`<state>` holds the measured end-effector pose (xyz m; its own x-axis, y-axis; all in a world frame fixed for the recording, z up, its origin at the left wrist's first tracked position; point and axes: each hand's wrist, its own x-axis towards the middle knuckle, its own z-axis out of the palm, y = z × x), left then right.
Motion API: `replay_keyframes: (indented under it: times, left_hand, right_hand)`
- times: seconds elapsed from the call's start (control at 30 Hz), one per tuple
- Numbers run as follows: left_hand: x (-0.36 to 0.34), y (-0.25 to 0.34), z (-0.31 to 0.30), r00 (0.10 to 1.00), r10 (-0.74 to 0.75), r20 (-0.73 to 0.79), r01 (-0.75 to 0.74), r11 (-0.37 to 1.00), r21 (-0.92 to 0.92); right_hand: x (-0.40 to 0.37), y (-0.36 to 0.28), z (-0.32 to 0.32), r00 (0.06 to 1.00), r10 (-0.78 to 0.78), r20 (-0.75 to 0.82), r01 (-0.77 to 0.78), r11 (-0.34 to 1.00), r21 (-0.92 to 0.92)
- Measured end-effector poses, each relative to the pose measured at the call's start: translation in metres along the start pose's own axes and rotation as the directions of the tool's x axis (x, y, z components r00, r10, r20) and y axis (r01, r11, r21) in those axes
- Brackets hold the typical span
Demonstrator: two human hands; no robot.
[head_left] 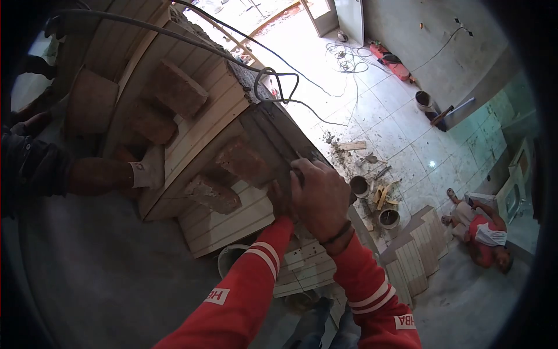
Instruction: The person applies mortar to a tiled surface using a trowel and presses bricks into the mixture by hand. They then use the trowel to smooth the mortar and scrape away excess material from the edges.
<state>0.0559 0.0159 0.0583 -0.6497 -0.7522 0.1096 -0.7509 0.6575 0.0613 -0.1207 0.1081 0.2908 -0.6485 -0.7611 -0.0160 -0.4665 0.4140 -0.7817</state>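
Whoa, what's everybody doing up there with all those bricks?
Someone in red sleeves is looking down from high up. Their right hand and left hand are close together at the grey edge of a ribbed cream surface. What they grip is hidden. Red bricks lie on that surface. A co-worker's gloved hand rests on its other edge. Below, buckets and stacked tiles sit on the floor beside another person.
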Motion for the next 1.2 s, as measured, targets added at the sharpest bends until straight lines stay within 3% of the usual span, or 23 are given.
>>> replay_keyframes:
  times: [0.03, 0.13, 0.17, 0.23, 0.3, 0.37, 0.4, 0.5, 0.57, 0.67, 0.77, 0.83, 0.93, 1.0, 1.13, 1.2]
  left_hand:
    - [-0.001, -0.009, 0.011, 1.0, 0.02, -0.002, -0.02, 1.0, 0.011]
    - [0.008, -0.028, 0.039, 0.996, 0.085, -0.019, -0.084, 0.996, 0.04]
    - [0.012, -0.023, 0.035, 0.996, 0.091, -0.019, -0.09, 0.995, 0.043]
    - [0.014, -0.009, 0.013, 0.997, 0.012, -0.078, -0.021, 0.994, -0.111]
    - [0.01, -0.01, 0.006, 0.999, -0.024, -0.029, 0.019, 0.986, -0.168]
    - [0.02, -0.005, 0.005, 0.999, -0.045, -0.002, 0.043, 0.971, -0.237]
    - [0.019, -0.006, 0.005, 0.999, -0.044, 0.02, 0.047, 0.971, -0.235]
    - [0.014, -0.008, 0.003, 0.997, -0.059, 0.053, 0.069, 0.974, -0.218]
    - [0.014, -0.01, 0.004, 0.996, -0.06, 0.064, 0.072, 0.974, -0.217]
    - [0.018, -0.008, -0.003, 0.994, -0.062, 0.09, 0.081, 0.972, -0.219]
    - [0.018, -0.01, -0.001, 0.993, -0.062, 0.101, 0.083, 0.971, -0.223]
    - [0.021, -0.008, -0.007, 0.992, -0.063, 0.107, 0.085, 0.972, -0.219]
    - [0.023, -0.008, -0.009, 0.989, -0.072, 0.13, 0.098, 0.972, -0.212]
    - [0.023, -0.009, -0.01, 0.985, -0.091, 0.146, 0.122, 0.968, -0.218]
    - [0.021, -0.01, -0.006, 0.973, -0.138, 0.187, 0.185, 0.946, -0.266]
    - [0.02, -0.012, -0.005, 0.987, -0.112, 0.119, 0.139, 0.958, -0.252]
  right_hand:
    - [-0.007, 0.007, 0.0, 0.999, -0.017, -0.037, 0.021, 0.993, 0.114]
    - [-0.033, 0.044, 0.004, 0.998, -0.014, -0.06, 0.021, 0.993, 0.117]
    - [-0.041, 0.062, 0.01, 0.989, -0.035, -0.143, 0.057, 0.987, 0.151]
    - [-0.051, 0.107, 0.029, 0.975, -0.052, -0.217, 0.094, 0.977, 0.19]
    - [-0.056, 0.139, 0.044, 0.972, 0.217, -0.096, -0.184, 0.946, 0.268]
    - [-0.062, 0.139, 0.048, 0.968, 0.238, -0.08, -0.212, 0.945, 0.248]
    - [-0.059, 0.132, 0.048, 0.963, 0.262, -0.063, -0.241, 0.942, 0.233]
    - [-0.055, 0.065, 0.042, 0.996, 0.064, -0.056, -0.042, 0.943, 0.329]
    - [-0.046, 0.017, 0.036, 0.998, -0.055, -0.013, 0.055, 0.873, 0.484]
    - [-0.018, -0.046, 0.031, 0.992, -0.126, 0.017, 0.098, 0.841, 0.533]
    - [0.037, -0.079, 0.03, 0.988, -0.143, 0.057, 0.111, 0.916, 0.385]
    - [0.069, -0.094, 0.027, 0.98, -0.113, 0.163, 0.102, 0.992, 0.074]
    - [0.077, -0.091, -0.006, 0.963, -0.14, 0.228, 0.154, 0.987, -0.045]
    - [0.063, -0.093, -0.03, 0.96, -0.024, 0.279, 0.068, 0.986, -0.15]
    - [0.057, -0.108, -0.045, 0.961, 0.037, 0.275, 0.04, 0.962, -0.269]
    - [0.068, -0.116, -0.042, 0.962, 0.035, 0.272, 0.045, 0.959, -0.281]
